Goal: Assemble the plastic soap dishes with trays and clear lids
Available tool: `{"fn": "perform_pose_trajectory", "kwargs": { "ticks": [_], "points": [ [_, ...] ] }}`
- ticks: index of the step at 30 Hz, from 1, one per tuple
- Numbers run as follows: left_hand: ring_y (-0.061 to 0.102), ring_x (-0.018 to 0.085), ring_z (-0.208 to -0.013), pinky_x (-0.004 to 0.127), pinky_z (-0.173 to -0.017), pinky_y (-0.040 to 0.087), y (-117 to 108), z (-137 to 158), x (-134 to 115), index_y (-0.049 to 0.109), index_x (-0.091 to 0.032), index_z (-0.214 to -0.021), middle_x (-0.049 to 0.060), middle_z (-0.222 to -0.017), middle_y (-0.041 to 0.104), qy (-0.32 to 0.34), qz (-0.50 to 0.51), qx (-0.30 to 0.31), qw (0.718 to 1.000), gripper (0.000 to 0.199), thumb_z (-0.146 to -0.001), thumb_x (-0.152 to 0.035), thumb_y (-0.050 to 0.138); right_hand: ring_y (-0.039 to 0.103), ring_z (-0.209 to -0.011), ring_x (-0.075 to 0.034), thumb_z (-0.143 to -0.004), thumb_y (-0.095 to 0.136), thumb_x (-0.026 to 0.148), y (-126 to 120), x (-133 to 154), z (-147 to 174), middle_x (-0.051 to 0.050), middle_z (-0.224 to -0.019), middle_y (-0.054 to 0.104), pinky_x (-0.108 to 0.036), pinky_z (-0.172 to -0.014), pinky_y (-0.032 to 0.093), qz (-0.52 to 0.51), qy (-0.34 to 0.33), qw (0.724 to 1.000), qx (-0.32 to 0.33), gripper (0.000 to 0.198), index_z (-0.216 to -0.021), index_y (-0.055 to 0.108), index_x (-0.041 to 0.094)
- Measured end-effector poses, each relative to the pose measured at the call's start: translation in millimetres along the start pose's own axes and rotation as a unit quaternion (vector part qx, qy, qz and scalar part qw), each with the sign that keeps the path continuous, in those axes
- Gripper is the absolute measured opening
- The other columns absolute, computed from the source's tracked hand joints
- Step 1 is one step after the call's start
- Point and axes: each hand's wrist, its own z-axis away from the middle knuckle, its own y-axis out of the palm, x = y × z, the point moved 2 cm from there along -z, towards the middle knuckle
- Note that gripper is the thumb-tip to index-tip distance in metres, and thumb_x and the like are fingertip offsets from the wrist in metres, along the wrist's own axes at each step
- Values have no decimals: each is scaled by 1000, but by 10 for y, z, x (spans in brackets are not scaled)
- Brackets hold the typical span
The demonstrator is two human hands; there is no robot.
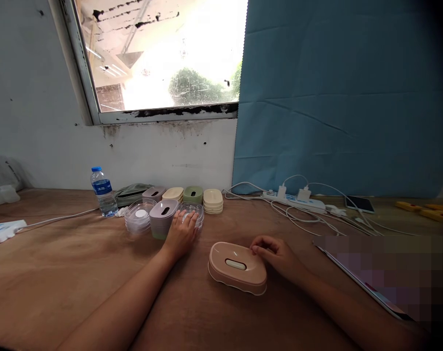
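Observation:
My left hand point(183, 230) lies over a stack of clear plastic containers point(196, 209), its fingers stretched out and slightly apart. Just left of it stands a stack of mauve lids with slots point(163, 210), with another clear container stack point(138, 215) beside that. In front of me is a peach-coloured oval lid point(225, 253) with a cream piece point(235, 264) in its central slot and a thin pale rim below. At its far right corner my right hand point(274, 251) closes thumb and forefinger on the edge. The lid's underside is hidden.
Behind my left hand stand cream lids point(213, 200), a green one point(192, 194) and more stacks. A water bottle point(103, 192) is at back left. A power strip point(298, 201) with loose cables and a phone point(359, 204) lie at right. A blurred-out flat device point(382, 273) sits right.

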Motion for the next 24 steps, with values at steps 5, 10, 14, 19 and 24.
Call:
{"fn": "perform_pose_trajectory", "kwargs": {
  "ticks": [5,10,14,19,24],
  "points": [
    [48,23,-104,41,-89,37,59,32,6,43,-14,-117,11,-116,53,24,-2,27,999,34,-83,-13,37,55,-66,-18,-77,52,36,26,49,29,-2,-68,60,-28,-61,43,58,-21,998,16,20,-69,58,19],
    [48,23,-104,40,-90,36,66,45,6,41,-13,-120,11,-114,54,26,5,52,998,39,-82,-9,36,56,-78,-21,-76,51,33,1,107,49,-5,-79,61,-32,-72,43,98,-59,993,37,15,-78,60,20],
    [41,26,-112,44,-95,32,-34,18,-17,40,-11,-120,13,-119,50,13,26,36,999,40,-81,-18,42,45,-107,-28,-60,67,37,12,140,113,-8,-117,48,-38,-91,36,128,-90,976,151,57,-112,50,23],
    [43,24,-108,41,-95,32,-279,8,-180,48,-13,-109,11,-110,53,97,111,-4,989,30,-80,-21,42,40,-113,-32,-49,73,41,68,137,163,-9,-125,43,-42,-95,33,158,-57,965,202,84,-125,40,26],
    [50,19,-87,35,-83,41,-441,47,-378,52,-15,-91,7,-89,56,169,277,36,945,23,-74,-31,52,45,-109,-30,-50,71,35,86,106,146,-8,-121,46,-41,-91,36,128,-86,975,160,78,-122,42,25]
  ]
}}
